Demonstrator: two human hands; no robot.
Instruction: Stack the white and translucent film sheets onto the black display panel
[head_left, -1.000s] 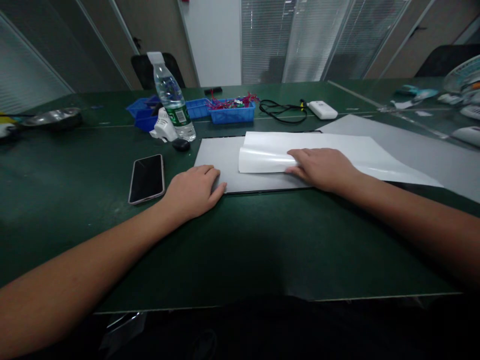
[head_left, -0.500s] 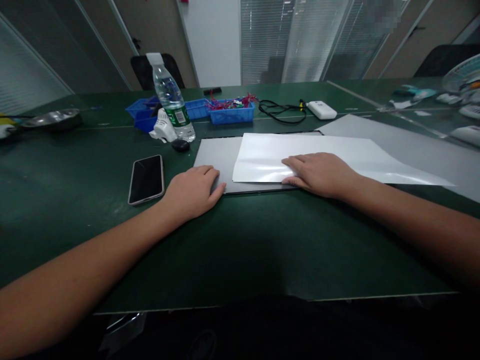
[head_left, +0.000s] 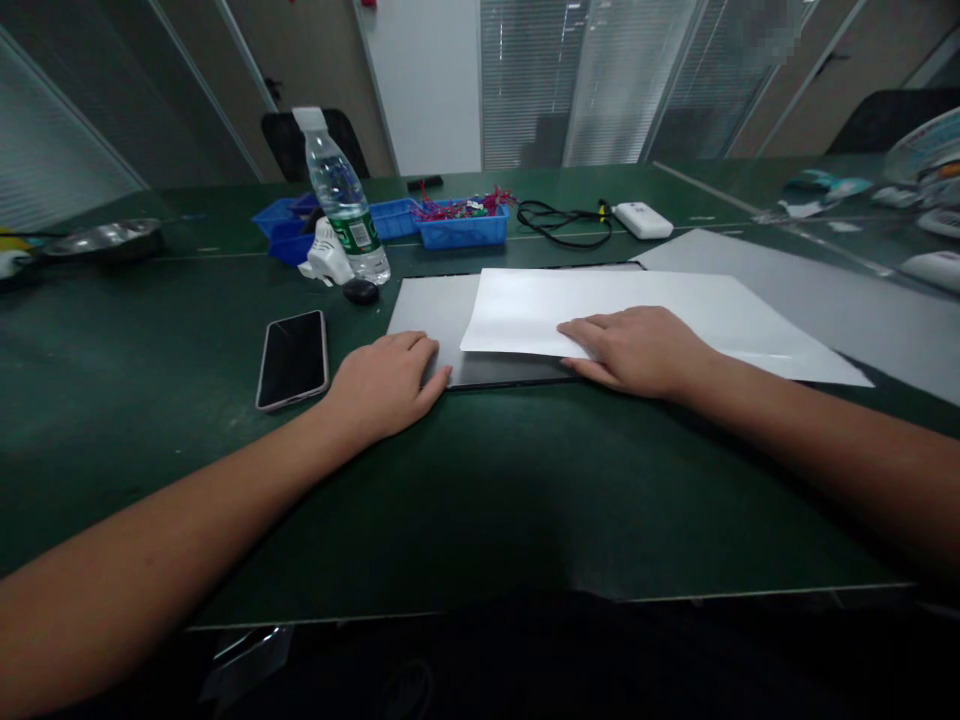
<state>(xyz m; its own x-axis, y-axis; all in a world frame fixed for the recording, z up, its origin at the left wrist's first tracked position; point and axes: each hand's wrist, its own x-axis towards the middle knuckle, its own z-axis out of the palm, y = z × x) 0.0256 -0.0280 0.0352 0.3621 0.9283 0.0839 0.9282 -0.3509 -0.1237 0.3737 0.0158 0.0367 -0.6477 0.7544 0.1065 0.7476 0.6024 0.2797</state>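
My left hand [head_left: 391, 382] lies on the left end of a flat grey panel with a dark edge [head_left: 431, 300], its thumb spread from the fingers. Over the panel is a glossy white sheet [head_left: 517, 305], its near left edge raised a little. My right hand [head_left: 637, 350] grips the sheet's near edge, fingers on top and thumb below the edge. The sheet runs on to the right past my right wrist. Part of the panel is hidden beneath it.
Left of the panel are a phone [head_left: 293, 360], a black mouse-like object [head_left: 361, 291] and a leaning water bottle [head_left: 349, 215]. Behind stand blue bins [head_left: 463, 232] with red wires, a black cable [head_left: 555, 222] and a white box [head_left: 643, 220]. A large grey sheet [head_left: 810, 290] lies right.
The white sheet has shifted slightly left, with its near left edge lifting and its right tip drawn in. My right hand has moved a little left; my left hand stays put.
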